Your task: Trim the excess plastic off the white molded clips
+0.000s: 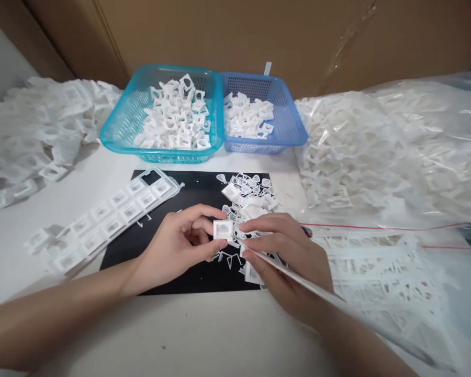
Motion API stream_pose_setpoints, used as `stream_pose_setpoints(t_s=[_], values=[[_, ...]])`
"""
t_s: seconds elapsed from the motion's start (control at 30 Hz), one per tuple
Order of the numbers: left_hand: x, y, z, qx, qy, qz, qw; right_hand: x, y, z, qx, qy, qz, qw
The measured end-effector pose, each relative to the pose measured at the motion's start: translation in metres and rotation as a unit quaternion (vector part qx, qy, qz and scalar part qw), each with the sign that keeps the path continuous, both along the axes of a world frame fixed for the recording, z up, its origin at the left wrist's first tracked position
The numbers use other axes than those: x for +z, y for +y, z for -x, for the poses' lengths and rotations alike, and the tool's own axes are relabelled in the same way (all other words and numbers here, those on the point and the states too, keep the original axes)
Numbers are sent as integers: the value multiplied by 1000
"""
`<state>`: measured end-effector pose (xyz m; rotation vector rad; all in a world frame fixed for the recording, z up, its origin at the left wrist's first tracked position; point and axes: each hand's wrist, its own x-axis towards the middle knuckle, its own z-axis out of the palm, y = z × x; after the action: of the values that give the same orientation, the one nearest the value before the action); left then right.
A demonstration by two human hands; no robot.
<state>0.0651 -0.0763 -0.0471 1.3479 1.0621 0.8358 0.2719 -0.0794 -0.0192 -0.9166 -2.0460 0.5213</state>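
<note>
Between its thumb and fingers, my left hand (180,235) pinches a small white plastic square frame (223,230) with a rounded opening facing me. My right hand (286,256) grips a long, thin, pale pointed tool (317,289), whose tip reaches the lower right corner of the frame. The tool's far end runs back along my right forearm and is blurred. Beneath both hands lies a black mat (157,275), with a heap of white plastic scraps (255,191) on its right part, partly covered by my right hand.
A white tray (113,220) with square frames in rows lies at left. Behind stand a teal basket (120,133) and a blue basket (292,120), both containing white parts. White parts are piled at far left (55,120); plastic bags (357,152) of parts lie at right.
</note>
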Motion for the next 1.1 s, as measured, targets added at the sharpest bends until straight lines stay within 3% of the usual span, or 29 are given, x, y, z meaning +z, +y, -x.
stream_pose_setpoints(t_s=[0.2,0.47,0.7,1.1], values=[[1,0,-1,-5,-7,11,1000,-11,-4,11,-9,24,-6,1000],[1,-2,-2,-12,24,-23,999,-13,-5,12,-21,-34,-31,999],[0,-3,-2,-15,54,-56,997,-27,0,11,-3,-22,-101,995],[2,-3,-2,-10,36,-15,999,-22,-6,10,24,-110,-119,986]])
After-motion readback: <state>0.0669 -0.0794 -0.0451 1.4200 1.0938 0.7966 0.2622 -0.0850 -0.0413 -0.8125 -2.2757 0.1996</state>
